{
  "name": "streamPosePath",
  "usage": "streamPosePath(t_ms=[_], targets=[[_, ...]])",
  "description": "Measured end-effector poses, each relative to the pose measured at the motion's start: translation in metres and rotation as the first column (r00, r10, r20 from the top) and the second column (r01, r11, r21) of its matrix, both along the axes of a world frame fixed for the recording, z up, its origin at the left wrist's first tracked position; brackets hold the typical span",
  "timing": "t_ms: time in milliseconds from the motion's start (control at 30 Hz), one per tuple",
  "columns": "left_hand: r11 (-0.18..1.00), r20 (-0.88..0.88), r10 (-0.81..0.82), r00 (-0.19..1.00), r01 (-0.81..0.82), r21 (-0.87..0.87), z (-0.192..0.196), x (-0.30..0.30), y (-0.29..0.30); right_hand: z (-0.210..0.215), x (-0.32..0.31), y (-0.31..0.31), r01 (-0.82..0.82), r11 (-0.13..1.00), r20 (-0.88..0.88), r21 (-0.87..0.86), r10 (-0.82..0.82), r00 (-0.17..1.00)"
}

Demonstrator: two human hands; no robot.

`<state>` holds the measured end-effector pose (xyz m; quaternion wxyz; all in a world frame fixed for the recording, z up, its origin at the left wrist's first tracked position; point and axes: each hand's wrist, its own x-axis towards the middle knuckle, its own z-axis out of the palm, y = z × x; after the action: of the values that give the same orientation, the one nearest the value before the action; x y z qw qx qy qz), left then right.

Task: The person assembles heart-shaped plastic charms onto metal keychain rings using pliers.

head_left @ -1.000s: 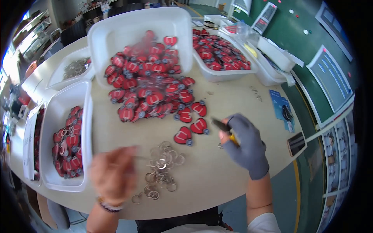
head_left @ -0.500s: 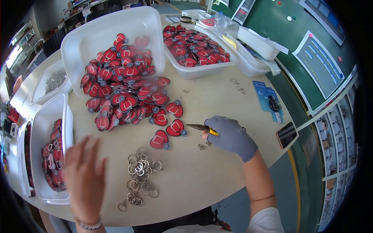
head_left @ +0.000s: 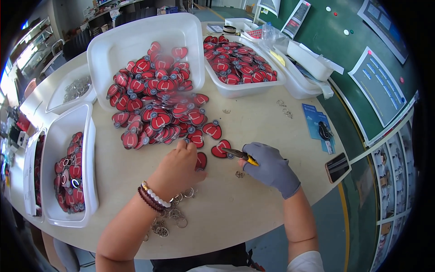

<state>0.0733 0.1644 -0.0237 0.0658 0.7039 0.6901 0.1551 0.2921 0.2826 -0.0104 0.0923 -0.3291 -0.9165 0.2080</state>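
Red tags (head_left: 158, 120) are lying heaped at the big tub (head_left: 131, 43), spilling onto the table (head_left: 253, 208), a few lying loose in front. Left hand (head_left: 176, 165) is the main change: half a second ago it was spread near the left tub (head_left: 92, 154); now it is reaching over the heap's front edge, fingers curling partly closed beside the nearest loose tag (head_left: 200, 161). Whether it is gripping that tag: cannot tell, the hand is covering part of it. Right hand (head_left: 270, 165), gloved, is staying closed around yellow-handled pliers (head_left: 244, 157), their nose now overlapping another loose tag (head_left: 220, 148); contact is unclear. For the work, this is bringing both hands close together around the loose tags, left apparently getting at one while the pliers are waiting beside. Ring pile (head_left: 161, 230) is lying partly hidden behind the left wrist. Small metal bits (head_left: 239, 174) are sitting just below the pliers.
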Motion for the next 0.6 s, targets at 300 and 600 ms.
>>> streamPosePath(t_ms=[300, 600], targets=[[0.989, 0.048, 0.088, 0.995, -0.093, 0.119, -0.002, -0.016, -0.014, 0.010, -0.014, -0.029, -0.095, 0.927, -0.342, -0.362, -0.038, 0.939], [0.987, 0.991, 0.130, 0.015, 0.091, -0.131, 0.019, -0.003, -0.068, 0.026, -0.029, -0.053, -0.292, 0.737, -0.413, -0.610, 0.020, 0.910]])
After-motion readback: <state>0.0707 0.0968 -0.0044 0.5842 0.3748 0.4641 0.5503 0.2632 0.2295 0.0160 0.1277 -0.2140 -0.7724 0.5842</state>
